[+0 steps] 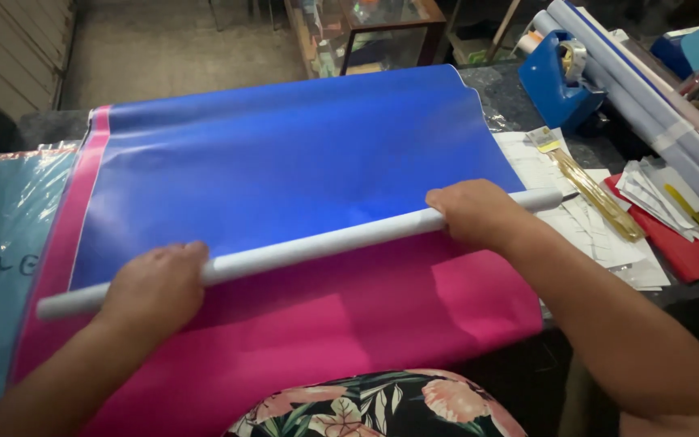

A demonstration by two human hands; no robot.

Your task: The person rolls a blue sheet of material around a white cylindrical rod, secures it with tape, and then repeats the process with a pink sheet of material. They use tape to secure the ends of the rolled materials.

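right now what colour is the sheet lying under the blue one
Bright pink, showing below the blue sheet and along its left edge; the head view shows it best.

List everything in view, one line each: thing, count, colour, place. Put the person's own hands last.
paper roll: one, white outside, lying across the sheets
blue sheet: one, unrolled from the roll, spread away from the person
pink sheet: one, under the blue
tape dispenser: one, blue, far right
rolled sheets: several, pale, far right
red folder: one, right edge, under papers
left hand: on the roll
right hand: on the roll
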